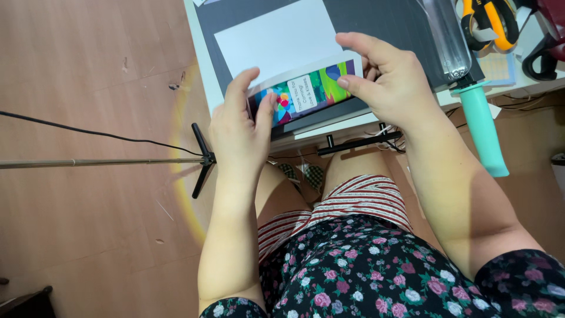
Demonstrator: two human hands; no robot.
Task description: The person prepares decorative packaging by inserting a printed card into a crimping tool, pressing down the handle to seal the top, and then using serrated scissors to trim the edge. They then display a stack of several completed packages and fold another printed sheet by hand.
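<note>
The left hand [238,126] covers the left end of the colourful printed card [306,91], and the right hand [388,79] hides its right end. Right of the card, the yellow-handled scissors [491,20] and the clear plastic cylinder with a teal handle [465,70] run off the top edge. A dark red object [553,17] beyond them is cut by the corner, its kind unclear.

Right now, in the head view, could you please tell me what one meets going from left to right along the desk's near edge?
Black tripod → left hand → colourful printed card → right hand → teal handle.
</note>
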